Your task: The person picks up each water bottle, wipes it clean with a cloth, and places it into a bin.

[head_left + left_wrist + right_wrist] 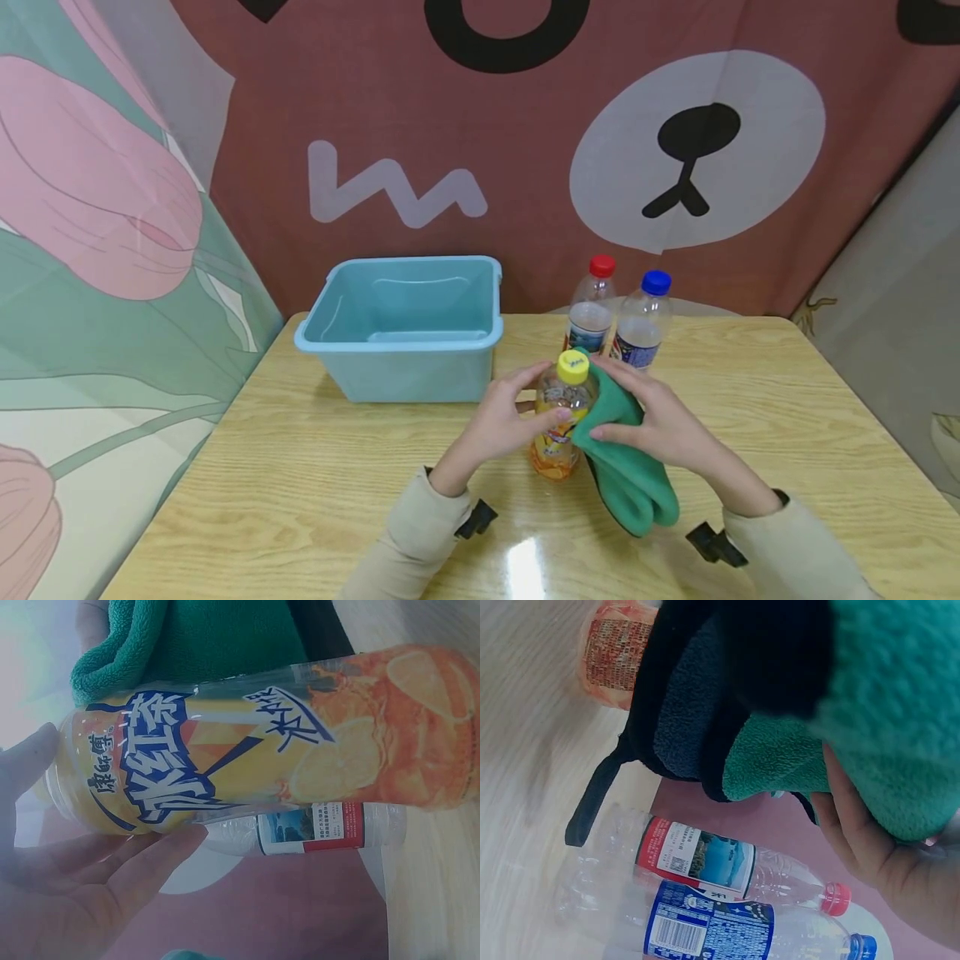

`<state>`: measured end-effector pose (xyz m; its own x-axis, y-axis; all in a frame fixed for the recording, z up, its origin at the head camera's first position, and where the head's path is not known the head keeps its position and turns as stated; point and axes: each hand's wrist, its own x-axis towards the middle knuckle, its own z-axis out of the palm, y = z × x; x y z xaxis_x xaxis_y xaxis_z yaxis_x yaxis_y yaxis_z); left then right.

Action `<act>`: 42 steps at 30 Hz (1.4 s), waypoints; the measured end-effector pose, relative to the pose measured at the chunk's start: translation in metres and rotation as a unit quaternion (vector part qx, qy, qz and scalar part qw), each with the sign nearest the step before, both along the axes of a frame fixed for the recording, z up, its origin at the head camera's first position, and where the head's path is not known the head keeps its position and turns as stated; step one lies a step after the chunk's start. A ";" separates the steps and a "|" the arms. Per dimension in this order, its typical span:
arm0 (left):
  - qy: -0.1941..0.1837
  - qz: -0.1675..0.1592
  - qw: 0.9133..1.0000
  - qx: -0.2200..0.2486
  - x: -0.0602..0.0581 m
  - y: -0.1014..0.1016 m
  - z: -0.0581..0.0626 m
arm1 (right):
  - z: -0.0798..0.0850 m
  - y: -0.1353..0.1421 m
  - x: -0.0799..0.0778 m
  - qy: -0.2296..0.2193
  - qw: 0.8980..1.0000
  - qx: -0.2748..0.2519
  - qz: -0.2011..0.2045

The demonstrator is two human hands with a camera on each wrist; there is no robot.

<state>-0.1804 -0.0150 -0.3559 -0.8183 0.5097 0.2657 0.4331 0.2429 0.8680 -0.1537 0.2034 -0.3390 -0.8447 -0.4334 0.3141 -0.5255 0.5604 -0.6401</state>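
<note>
Standing on the table is a bottle with a yellow cap and an orange and yellow label with lemon slices. My left hand grips its upper part from the left, thumb in front and fingers behind, as the left wrist view also shows. A green towel with a dark border hangs from my right hand, which holds it against the bottle's right side. In the right wrist view the towel covers much of the bottle, and a dark loop dangles from its edge.
Behind the hands stand a clear bottle with a red cap and another with a blue cap. A light blue plastic bin sits at the back left of the wooden table. A printed curtain hangs behind.
</note>
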 end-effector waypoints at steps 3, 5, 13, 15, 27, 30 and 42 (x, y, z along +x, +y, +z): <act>0.002 0.001 1.000 0.001 0.000 0.000 0.000 | -0.003 0.000 -0.001 -0.009 1.000 -0.004 0.002; -0.001 0.003 1.000 0.001 0.001 0.000 0.001 | -0.006 0.000 -0.001 -0.014 1.000 -0.006 0.001; -0.013 0.006 1.000 0.000 0.012 0.000 0.019 | -0.016 -0.002 0.001 -0.030 0.999 -0.014 -0.017; -0.015 0.009 1.000 -0.001 0.012 0.000 0.020 | -0.019 -0.003 0.002 -0.032 0.999 -0.016 -0.023; -0.012 0.010 1.000 0.005 0.007 -0.001 0.011 | -0.028 -0.003 0.002 -0.051 0.998 -0.024 -0.023; -0.014 0.008 1.000 0.003 0.014 -0.001 0.022 | -0.029 -0.004 0.002 -0.053 0.998 -0.026 -0.023; -0.007 0.008 1.000 0.007 0.002 0.000 -0.001 | -0.043 -0.008 0.001 -0.043 0.998 -0.022 -0.037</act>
<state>-0.1789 -0.0151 -0.3569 -0.8298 0.4933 0.2608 0.4170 0.2376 0.8773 -0.1522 0.1955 -0.3820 -0.8982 -0.3562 0.2575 -0.4266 0.5654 -0.7059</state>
